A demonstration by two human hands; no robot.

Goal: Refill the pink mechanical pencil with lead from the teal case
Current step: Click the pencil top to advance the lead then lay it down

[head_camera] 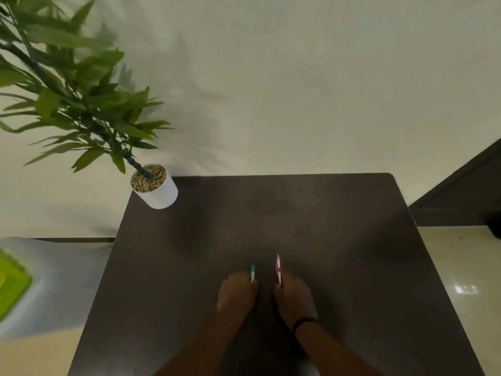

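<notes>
Both my hands hover low over the front middle of a dark brown table [325,226]. My left hand [237,291] is closed around the teal case [253,272], whose teal and white end sticks out past the fingers, pointing away from me. My right hand [294,295], with a black band on the wrist, grips the pink mechanical pencil [278,268], which points away from me and slightly up. Case and pencil are a short gap apart, side by side. The lower parts of both are hidden in my fists.
A white pot [160,192] with a leafy green plant [73,99] stands on the table's far left corner. A white wall rises behind the table. A pale blurred object with a green patch [13,283] lies off the table's left side. Light floor [466,280] on the right.
</notes>
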